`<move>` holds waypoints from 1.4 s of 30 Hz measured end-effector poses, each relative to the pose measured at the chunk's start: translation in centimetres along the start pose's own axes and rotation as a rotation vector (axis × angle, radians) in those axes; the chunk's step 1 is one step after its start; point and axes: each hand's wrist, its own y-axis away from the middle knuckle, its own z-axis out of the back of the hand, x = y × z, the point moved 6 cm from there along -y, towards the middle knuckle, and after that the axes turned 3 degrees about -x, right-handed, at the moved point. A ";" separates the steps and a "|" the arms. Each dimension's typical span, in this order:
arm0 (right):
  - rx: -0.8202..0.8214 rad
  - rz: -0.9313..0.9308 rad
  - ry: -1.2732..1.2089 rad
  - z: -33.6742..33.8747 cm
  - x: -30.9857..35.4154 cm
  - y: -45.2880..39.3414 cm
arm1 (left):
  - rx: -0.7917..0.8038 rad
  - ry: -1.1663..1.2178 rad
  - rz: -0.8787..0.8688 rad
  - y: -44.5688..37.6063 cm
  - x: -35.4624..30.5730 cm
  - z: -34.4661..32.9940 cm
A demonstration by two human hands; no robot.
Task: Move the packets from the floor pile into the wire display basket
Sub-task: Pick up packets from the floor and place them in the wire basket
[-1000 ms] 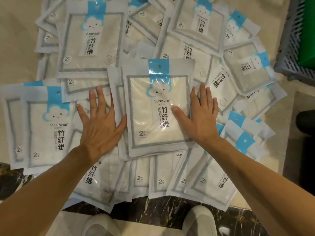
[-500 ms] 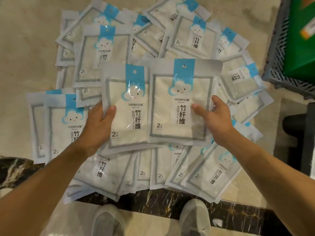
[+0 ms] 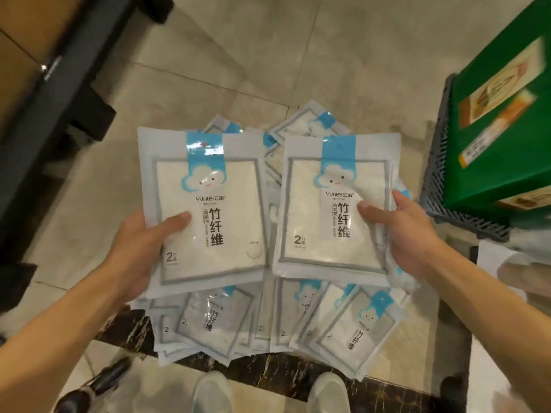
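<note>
Lifting packets off the floor pile (image 3: 268, 323); left hand (image 3: 140, 251) grips one packet (image 3: 205, 213), right hand (image 3: 408, 234) another packet (image 3: 334, 210); next likely carrying both rightward toward the grey basket (image 3: 438, 180).

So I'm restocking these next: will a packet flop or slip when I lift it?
Probably not floppy: the packet in the left hand stays flat, held at one edge. Likely light, since the right hand holds its packet alike. The glossy film may be slippery.
</note>
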 end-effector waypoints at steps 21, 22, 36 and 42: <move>0.397 0.438 0.089 -20.2 53.2 44.4 | -0.051 0.329 -0.407 39.5 -50.3 26.6; 0.428 0.452 0.087 -21.4 54.5 46.7 | -0.062 0.335 -0.438 41.7 -51.6 28.2; 0.909 0.614 0.173 -34.1 59.3 69.3 | -0.408 0.475 -0.715 65.8 -51.8 44.9; 1.164 0.574 0.249 -38.1 55.2 74.8 | -0.619 0.574 -0.704 74.1 -45.1 47.3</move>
